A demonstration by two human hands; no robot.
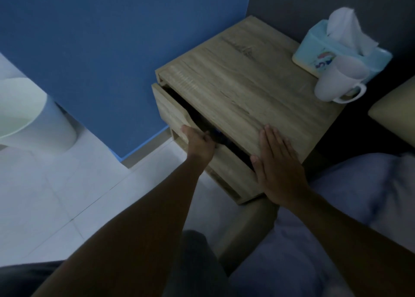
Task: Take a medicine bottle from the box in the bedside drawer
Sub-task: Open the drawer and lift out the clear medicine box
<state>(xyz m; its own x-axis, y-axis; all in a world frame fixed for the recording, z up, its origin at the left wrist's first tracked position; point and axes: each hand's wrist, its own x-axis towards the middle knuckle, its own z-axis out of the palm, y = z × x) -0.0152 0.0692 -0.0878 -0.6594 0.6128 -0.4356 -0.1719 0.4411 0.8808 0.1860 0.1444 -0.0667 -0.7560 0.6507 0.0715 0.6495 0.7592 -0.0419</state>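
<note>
Left hand [198,143] hooked on top drawer [173,114] front, frame center, slightly open; right hand [278,171] flat, released, on nightstand [247,83] surface.

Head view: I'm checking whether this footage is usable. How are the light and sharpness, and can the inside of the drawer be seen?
Head view: dim and bluish overall, soft rather than crisp; the drawer gap is near black, so the contents are unreadable; wide-angle bending shows at the edges.
</note>
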